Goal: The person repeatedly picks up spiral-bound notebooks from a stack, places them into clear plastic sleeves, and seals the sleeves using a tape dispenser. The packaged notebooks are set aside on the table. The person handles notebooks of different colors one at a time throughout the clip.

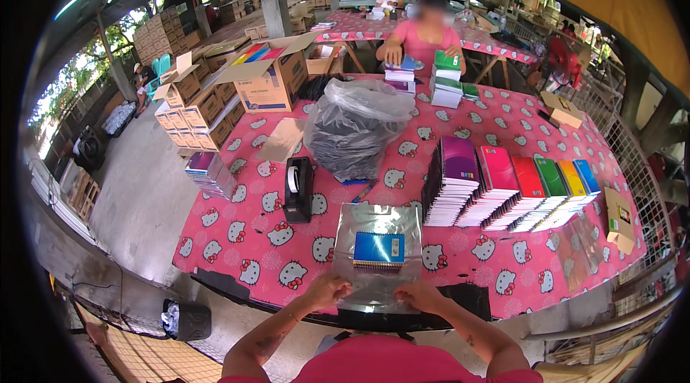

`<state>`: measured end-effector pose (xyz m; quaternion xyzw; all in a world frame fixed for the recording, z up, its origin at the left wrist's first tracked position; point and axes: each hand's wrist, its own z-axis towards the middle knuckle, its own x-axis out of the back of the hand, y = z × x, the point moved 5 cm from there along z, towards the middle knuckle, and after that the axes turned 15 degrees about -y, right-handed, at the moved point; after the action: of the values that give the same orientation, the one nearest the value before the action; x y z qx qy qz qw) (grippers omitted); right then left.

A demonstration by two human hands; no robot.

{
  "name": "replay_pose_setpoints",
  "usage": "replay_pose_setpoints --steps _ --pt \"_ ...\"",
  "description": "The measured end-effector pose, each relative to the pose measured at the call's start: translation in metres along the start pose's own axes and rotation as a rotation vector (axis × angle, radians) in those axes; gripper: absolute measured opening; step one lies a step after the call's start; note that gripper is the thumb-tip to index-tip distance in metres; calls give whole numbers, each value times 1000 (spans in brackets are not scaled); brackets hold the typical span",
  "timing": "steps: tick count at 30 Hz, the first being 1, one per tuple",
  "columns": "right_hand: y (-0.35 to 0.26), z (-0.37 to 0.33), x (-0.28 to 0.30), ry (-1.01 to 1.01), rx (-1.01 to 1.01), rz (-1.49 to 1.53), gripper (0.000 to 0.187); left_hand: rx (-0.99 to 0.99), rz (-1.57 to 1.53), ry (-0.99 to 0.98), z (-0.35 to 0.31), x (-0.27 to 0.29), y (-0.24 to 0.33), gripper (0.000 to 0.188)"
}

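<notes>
A blue spiral notebook [379,248], or a short stack of them, lies on a clear plastic sheet [377,217] at the table's near edge. My left hand [328,290] is closed on the sheet's near left corner, fingertips curled in. At the opposite near corner my right hand [421,296] pinches the plastic the same way. Both hands are just below the notebook and apart from it. A black tape dispenser [297,192] stands to the left, and a pen [364,192] lies beyond the sheet.
Coloured notebook stacks [496,192] stand at the right. A plastic bag of dark material [352,131] sits mid-table, near an open carton [267,82]. Across the table a person in pink [424,34] handles notebooks. A black bin [192,320] stands on the floor at left.
</notes>
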<state>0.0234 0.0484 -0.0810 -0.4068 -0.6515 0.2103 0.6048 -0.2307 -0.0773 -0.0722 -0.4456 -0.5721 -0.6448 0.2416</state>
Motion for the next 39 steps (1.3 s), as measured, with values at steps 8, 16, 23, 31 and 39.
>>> replay_pose_setpoints --steps 8,16,23,31,39 --pt "-4 7 -5 110 -131 -223 19 40 6 51 4 6 4 15" --pt "-38 2 6 157 -122 -291 24 -25 128 103 -6 39 28 23" --pt "-87 8 70 435 -351 -605 35 144 -618 188 63 42 -56 14" --pt "-108 58 -2 554 -182 -653 61 415 -1042 -48 80 53 -67 14" --pt "-95 66 7 409 -261 -574 67 162 -918 -52 121 125 -72 15"
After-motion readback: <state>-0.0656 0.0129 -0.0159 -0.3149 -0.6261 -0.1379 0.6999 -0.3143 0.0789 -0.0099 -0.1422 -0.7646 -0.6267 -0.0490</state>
